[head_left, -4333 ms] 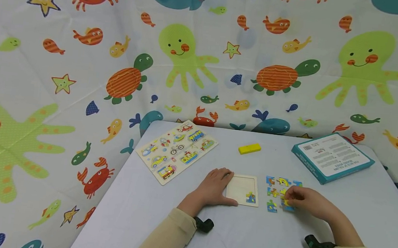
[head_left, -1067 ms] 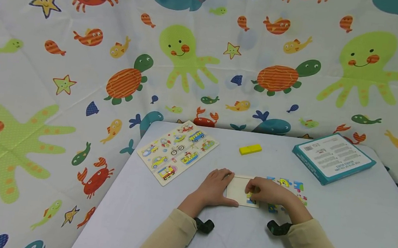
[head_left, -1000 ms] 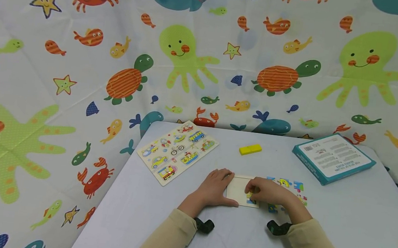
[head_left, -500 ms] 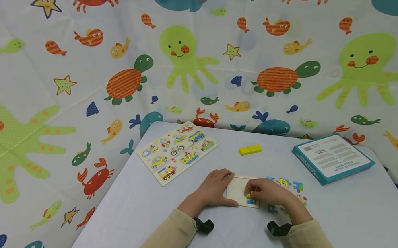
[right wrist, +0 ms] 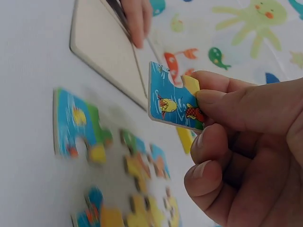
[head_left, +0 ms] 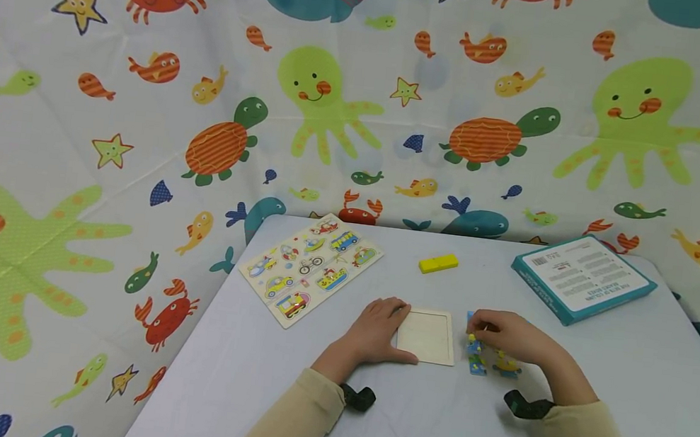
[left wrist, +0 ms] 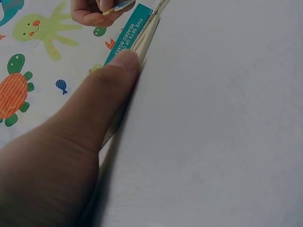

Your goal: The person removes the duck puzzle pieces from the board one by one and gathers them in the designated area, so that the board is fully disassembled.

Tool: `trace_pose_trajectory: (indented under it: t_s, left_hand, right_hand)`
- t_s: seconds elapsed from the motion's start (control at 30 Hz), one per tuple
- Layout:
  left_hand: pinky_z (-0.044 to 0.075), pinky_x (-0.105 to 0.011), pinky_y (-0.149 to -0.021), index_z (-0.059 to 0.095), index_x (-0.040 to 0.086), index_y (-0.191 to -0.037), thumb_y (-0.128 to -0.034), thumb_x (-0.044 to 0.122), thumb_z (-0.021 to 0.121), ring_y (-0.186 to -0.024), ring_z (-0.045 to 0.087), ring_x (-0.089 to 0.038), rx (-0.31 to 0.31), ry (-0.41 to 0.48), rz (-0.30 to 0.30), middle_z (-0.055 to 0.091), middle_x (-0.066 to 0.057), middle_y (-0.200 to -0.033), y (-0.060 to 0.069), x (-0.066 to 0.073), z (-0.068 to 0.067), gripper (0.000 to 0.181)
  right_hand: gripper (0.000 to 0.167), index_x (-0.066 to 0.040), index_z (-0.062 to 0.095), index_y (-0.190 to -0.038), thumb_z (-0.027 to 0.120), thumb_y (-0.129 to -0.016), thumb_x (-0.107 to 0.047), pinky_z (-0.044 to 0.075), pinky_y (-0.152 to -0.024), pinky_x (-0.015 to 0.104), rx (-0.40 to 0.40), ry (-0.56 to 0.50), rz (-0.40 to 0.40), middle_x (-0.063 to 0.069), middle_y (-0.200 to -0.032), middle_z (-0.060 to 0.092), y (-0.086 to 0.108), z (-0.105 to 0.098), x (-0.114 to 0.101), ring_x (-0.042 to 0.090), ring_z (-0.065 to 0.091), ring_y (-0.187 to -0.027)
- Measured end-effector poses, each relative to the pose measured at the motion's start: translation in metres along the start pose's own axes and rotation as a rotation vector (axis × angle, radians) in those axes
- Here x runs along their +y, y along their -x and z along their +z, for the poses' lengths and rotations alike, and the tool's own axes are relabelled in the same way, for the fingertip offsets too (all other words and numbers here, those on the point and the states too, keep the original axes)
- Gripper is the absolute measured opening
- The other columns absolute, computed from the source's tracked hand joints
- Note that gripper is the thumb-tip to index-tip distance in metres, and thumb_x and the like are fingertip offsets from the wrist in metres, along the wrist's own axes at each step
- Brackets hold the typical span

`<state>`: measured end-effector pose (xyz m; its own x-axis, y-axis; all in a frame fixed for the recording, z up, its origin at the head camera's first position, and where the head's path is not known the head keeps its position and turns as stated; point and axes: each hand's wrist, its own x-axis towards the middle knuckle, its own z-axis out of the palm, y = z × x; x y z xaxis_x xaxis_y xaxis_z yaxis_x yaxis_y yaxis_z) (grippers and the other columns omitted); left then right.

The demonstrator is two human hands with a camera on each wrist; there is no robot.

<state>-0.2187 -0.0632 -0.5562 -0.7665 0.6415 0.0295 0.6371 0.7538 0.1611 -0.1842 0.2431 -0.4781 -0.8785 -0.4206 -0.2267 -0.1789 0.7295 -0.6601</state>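
Note:
My left hand rests at the left side of a small square wooden puzzle tray, its straight thumb pressed along the near edge. Nothing lies inside the tray's recess. Over the loose pieces to the right of the tray, my right hand pinches a puzzle piece between thumb and index finger. That puzzle piece is blue with a small yellow fish and sits tilted in the air. Below it, several loose puzzle pieces lie on the table, partly hidden by the right hand in the head view.
A board with pictures of vehicles lies at the back left. Behind the tray is a yellow block. A teal flat box sits at the back right. A cloth printed with sea animals hangs behind the white table.
My right hand has moved right, from over the tray to above the loose pieces. The piece in the tray's lower right corner has been taken out. My left hand stays put.

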Motion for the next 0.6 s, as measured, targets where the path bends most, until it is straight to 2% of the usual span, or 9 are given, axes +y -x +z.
trace_pose_trajectory:
  t_s: [0.13, 0.37, 0.6]
  left_hand:
    - [0.023, -0.040, -0.124, 0.031, 0.018, -0.156, -0.0743, 0.088, 0.049, -0.145, 0.029, -0.016, 0.004, -0.002, 0.003, 0.034, 0.003, -0.154, -0.001, 0.000, 0.002, 0.110]
    - [0.023, -0.040, -0.123, 0.031, 0.017, -0.156, -0.0745, 0.088, 0.050, -0.144, 0.030, -0.016, 0.008, -0.009, 0.007, 0.034, 0.002, -0.154, 0.000, 0.000, 0.001, 0.110]
    - [0.022, -0.039, -0.124, 0.030, 0.017, -0.156, -0.0740, 0.087, 0.051, -0.145, 0.029, -0.016, -0.006, -0.005, -0.004, 0.033, 0.003, -0.154, 0.000, 0.001, 0.000, 0.110]
  right_hand:
    - [0.009, -0.018, 0.065, -0.104, 0.059, -0.099, -0.023, 0.049, -0.070, 0.027, 0.021, -0.007, 0.033, -0.002, -0.096, 0.062, 0.018, -0.010, 0.018, 0.016, 0.054, -0.086]
    - [0.018, -0.010, 0.060, -0.105, 0.062, -0.097, -0.027, 0.043, -0.060, 0.026, -0.010, -0.106, 0.073, 0.004, -0.087, 0.057, 0.048, -0.023, 0.049, 0.014, 0.053, -0.074]
    - [0.015, -0.010, 0.061, -0.102, 0.064, -0.095, -0.023, 0.040, -0.060, 0.027, -0.036, -0.124, 0.156, 0.005, -0.084, 0.056, 0.063, -0.025, 0.068, 0.016, 0.051, -0.075]
